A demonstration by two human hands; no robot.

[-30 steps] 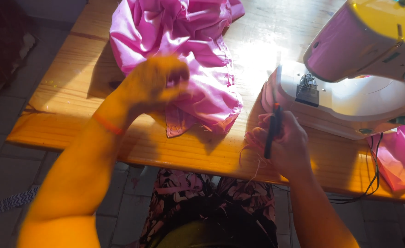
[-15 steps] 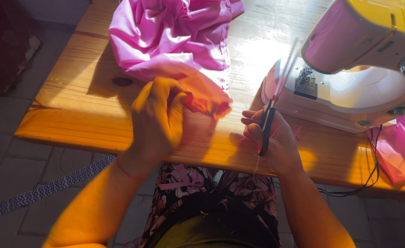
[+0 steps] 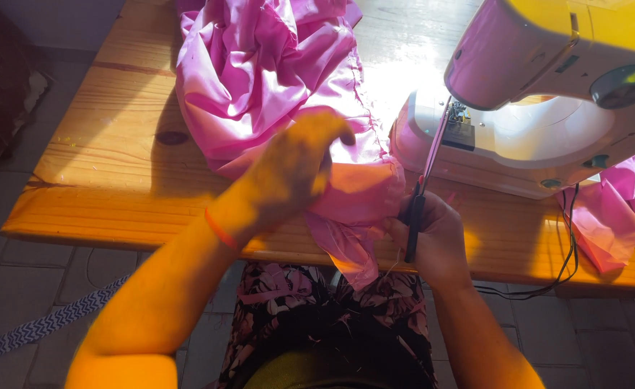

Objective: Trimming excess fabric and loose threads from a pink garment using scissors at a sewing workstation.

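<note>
A bunched pink fabric [image 3: 267, 79] lies on the wooden table [image 3: 108, 180] and hangs over its front edge. My left hand [image 3: 296, 169] grips a fold of that fabric near the edge; an orange band circles the wrist. My right hand [image 3: 433, 238] holds the fabric's lower end and also clasps dark-handled scissors [image 3: 417, 205], whose blades point up toward the sewing machine [image 3: 541, 94]. The two hands are close together, with the cloth between them.
The white sewing machine stands at the table's right, a black cord [image 3: 562, 266] hanging off the front edge. More pink fabric [image 3: 620, 209] lies right of it. Below are a tiled floor [image 3: 15, 281], a zigzag-patterned strap [image 3: 43, 324] and my floral-clothed lap [image 3: 332, 317].
My left hand pulled the pink fabric toward the table's front edge, then shifted right, closer to my right hand. My right hand kept the scissors.
</note>
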